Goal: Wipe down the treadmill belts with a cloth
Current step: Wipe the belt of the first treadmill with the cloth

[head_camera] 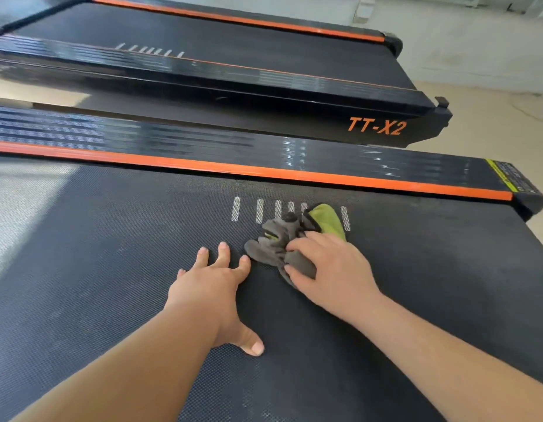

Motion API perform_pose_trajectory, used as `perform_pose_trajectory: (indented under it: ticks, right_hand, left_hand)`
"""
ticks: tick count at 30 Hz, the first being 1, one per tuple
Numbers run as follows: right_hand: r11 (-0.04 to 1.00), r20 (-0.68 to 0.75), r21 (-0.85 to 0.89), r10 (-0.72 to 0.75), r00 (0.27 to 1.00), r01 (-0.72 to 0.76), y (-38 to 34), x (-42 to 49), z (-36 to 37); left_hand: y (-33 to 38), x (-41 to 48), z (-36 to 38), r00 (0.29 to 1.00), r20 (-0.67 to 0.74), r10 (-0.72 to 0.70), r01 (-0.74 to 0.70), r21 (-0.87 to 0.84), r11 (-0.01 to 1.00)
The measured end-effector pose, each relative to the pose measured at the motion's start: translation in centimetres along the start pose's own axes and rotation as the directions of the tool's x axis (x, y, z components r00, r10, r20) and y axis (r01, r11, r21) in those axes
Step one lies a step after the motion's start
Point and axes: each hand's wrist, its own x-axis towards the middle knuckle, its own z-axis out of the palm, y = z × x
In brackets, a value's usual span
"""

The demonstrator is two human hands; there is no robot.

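Near belt [112, 269]: matt black, rubber-like by appearance, with a fine dimpled weave texture throughout; a pale dusty haze shows along its far edge. Stripes [259, 211] on it are white and carry the same grain. Cloth [276, 245]: soft napped fabric, grey on one face, green on the other, crumpled, matt. Side rail [188, 141]: glossy black, ribbed lengthwise, reflective. Trim strip [233, 170]: smooth orange, satin sheen. End cap [530, 199]: black, plastic by appearance, semi-matt. Far belt [249, 47]: same matt textured finish. Floor [492, 65]: pale, matt, slightly rough.
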Motion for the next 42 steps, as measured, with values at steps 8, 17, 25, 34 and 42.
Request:
perform_pose_trajectory:
  ticks: [8,17,25,34,42]
  right_hand:
    - [0.704,0.125,-0.225,0.707,0.696,-0.674,11.1,5.8,-3.6]
    - [0.984,0.428,-0.004,0.161,0.889,-0.176,1.3,2.9,-4.5]
    - [0.768,0.269,-0.073,0.629,0.729,-0.636,12.3,5.4,-5.4]
    - [0.99,0.217,-0.1,0.115,0.969,-0.095,-0.8,-0.1,-4.5]
    - [0.845,0.19,0.037,0.518,0.834,-0.533,8.9,3.2,-4.7]
  left_hand:
    - [0.1,-0.2,-0.2,1.0,0.0,0.005,-0.005,-0.007,1.0]
    - [0.0,-0.2,-0.1,1.0,-0.017,0.004,-0.004,0.002,1.0]
    - [0.0,-0.2,-0.1,1.0,-0.018,0.008,-0.008,0.003,1.0]
    - [0.1,-0.5,-0.2,1.0,-0.03,0.007,-0.007,0.011,1.0]
    - [0.2,-0.7,-0.3,1.0,-0.015,0.001,0.0,0.021,1.0]
